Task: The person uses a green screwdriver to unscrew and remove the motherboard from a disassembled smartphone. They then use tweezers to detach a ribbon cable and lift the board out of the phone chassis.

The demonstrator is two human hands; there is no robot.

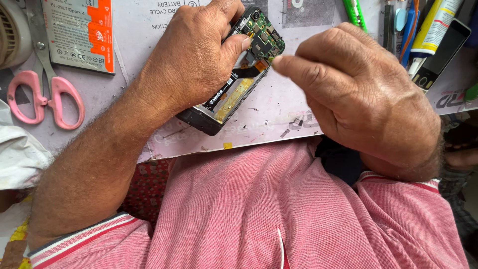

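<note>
My left hand (191, 55) grips an opened phone (234, 89) with its back cover off, holding it tilted over the white work mat (279, 107). The phone's green circuit board (264, 37) and an orange flex cable show at its top end. My right hand (358, 94) has its fingers pinched together, with the fingertips touching the board's right edge near the orange connector. Whether something small is held between those fingertips is too small to tell.
Pink-handled scissors (45, 97) lie at the left beside a flat phone battery (79, 32) with an orange label. Several pens and tools (418, 25) and a dark phone (443, 50) sit at the upper right. A small screw or part (285, 133) lies on the mat.
</note>
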